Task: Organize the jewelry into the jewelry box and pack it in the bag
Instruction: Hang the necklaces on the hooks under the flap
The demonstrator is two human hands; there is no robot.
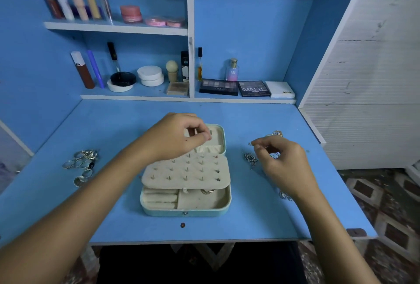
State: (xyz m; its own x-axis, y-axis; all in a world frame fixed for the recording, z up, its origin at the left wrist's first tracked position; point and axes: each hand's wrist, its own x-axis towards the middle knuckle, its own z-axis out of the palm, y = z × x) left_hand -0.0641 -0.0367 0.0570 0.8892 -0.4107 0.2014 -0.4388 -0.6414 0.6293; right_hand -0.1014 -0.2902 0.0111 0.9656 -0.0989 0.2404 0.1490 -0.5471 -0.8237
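Head view: blue desk (113, 124), cosmetics shelves (116, 28).

Left hand (179, 136): bare, no rings, no watch; small dark mole on back of hand, toward 6 o'clock. Right hand (281, 163): bare, no rings, no bracelet. Both forearms bare, no sleeves in view. Nails short, unpainted.

One open jewelry box (185, 206) is seen on the worktop (113, 227), with one earring panel (186, 173) over it. Three eyeshadow palettes (246, 88) are counted on the lower shelf, and two perfume bottles (233, 69). Two hands are seen.
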